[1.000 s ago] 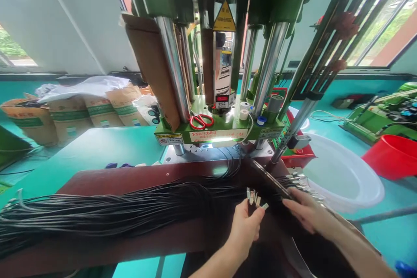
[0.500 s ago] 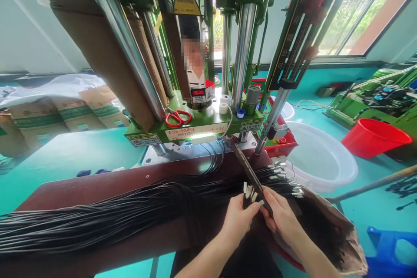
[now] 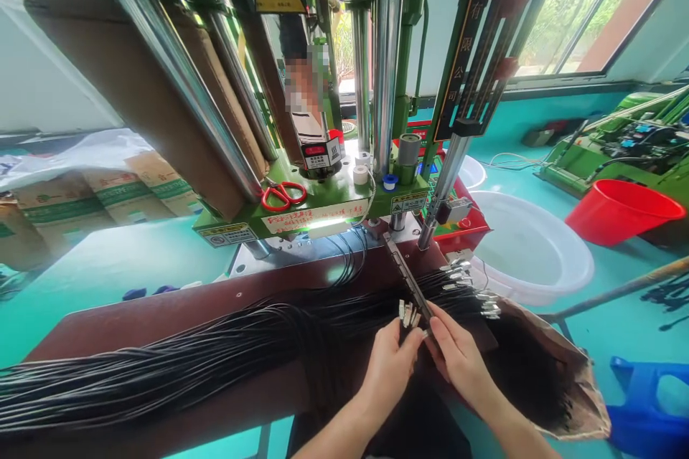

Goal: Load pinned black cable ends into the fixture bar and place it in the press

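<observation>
My left hand [image 3: 388,366] is closed around a small bunch of black cables, whose metal plugs [image 3: 409,314] stick up above the fingers. Between its thumb and forefinger one plug end shows beside a long, narrow dark metal bar [image 3: 405,274]. My right hand [image 3: 457,348] grips the near end of that bar, thumb on top. The bar slants away toward the press, its far end by the press's base. Under and behind the hands, a thick bundle of black cables [image 3: 177,358] runs along the brown table [image 3: 108,323], with more metal plugs [image 3: 457,274] at its right end.
A green press with steel columns [image 3: 383,79] stands ahead, with red-handled scissors [image 3: 283,196] and tape rolls [image 3: 360,174] on its ledge. An open paper sack [image 3: 584,401] of black pieces is at right. Beyond are a white tub [image 3: 570,258], red bucket [image 3: 624,211] and blue stool [image 3: 640,409].
The camera view has shifted slightly, so the press appears further left. Both hands keep their hold, and the plug by my left thumb now shows less.
</observation>
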The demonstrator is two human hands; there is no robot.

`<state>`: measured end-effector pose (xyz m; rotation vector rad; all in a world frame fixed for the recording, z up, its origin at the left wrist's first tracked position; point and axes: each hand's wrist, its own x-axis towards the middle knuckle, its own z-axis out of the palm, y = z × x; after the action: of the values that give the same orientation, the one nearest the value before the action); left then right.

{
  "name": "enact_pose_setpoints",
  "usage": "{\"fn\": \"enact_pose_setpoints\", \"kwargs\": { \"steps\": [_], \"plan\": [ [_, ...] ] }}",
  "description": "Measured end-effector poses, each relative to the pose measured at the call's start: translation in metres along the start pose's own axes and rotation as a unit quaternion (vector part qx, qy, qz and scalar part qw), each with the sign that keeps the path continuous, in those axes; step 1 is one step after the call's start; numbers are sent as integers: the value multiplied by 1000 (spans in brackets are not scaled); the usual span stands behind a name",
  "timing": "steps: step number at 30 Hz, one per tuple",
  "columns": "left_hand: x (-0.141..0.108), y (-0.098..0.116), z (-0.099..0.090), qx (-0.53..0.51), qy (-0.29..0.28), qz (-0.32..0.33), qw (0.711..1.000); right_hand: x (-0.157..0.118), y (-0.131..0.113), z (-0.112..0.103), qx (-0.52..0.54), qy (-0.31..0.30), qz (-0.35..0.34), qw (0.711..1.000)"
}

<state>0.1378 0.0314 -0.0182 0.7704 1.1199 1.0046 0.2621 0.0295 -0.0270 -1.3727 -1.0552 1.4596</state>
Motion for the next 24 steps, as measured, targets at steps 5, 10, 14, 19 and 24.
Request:
{"fn": "enact_pose_setpoints", "kwargs": {
  "steps": [5,10,14,19,24],
  "plan": [
    [3,11,-3,0,20,17,1000,-1,-5,-4,40,5,14,999],
    [6,13,0,3,-25,-44,999,1,-3,-7,33,-5,13,999],
    [7,10,1,15,-25,-39,999,2,-3,-8,22,-21,28,999],
    [8,8,1,25,-16,-33,999,1,-7,-8,16,-29,26,999],
    [9,8,-1,40,-12,-35,999,2,-4,-11,23,-46,30,998]
  ]
}}
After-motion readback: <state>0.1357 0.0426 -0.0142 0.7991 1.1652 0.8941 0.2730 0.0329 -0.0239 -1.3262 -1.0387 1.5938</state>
